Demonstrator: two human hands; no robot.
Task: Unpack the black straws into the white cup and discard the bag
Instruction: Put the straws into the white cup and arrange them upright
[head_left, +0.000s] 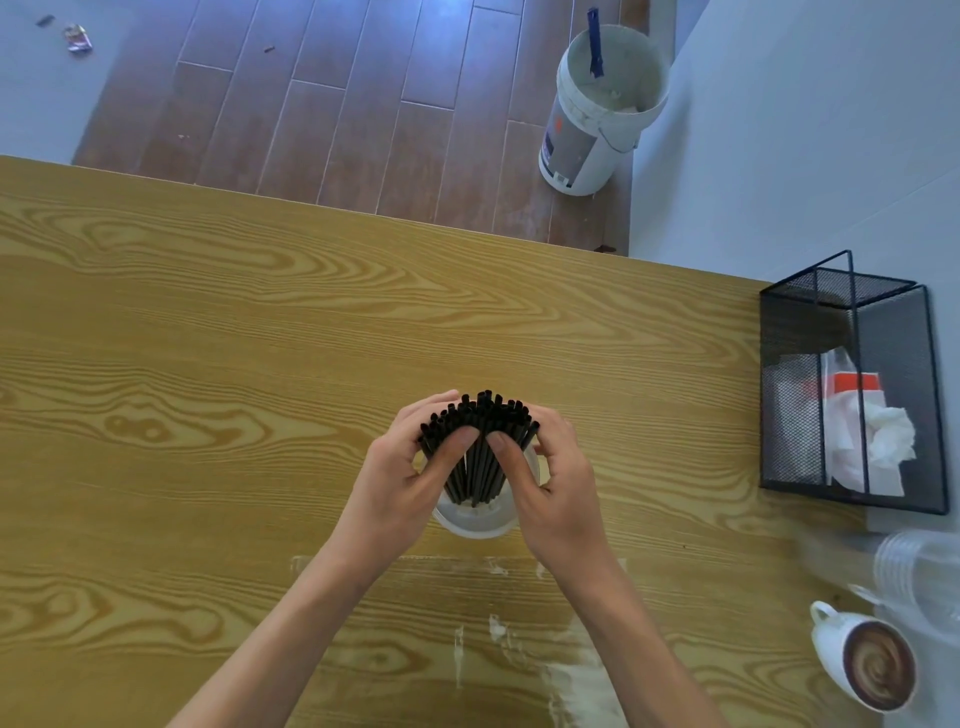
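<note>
2 bare forearms reach in, left hand and right hand ungloved, no sleeves, rings or watch.

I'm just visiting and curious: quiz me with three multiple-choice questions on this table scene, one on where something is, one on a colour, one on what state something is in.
1. Where do the thin black plastic straws stand?
A. In the round white cup
B. In the black wire-mesh bin
C. Flat on the wood-grain table

2. What colour is the bucket on the floor?
A. Red
B. White
C. Green

3. What are the left hand and right hand doing?
A. Lying flat on the table
B. Holding the coffee mug
C. Gripping the straw bundle from either side

Key: 1 A, the straws' lower ends sit inside the cup. 2 B, its wall and rim are white. 3 C, fingers and thumbs curl round the bundle.
</note>
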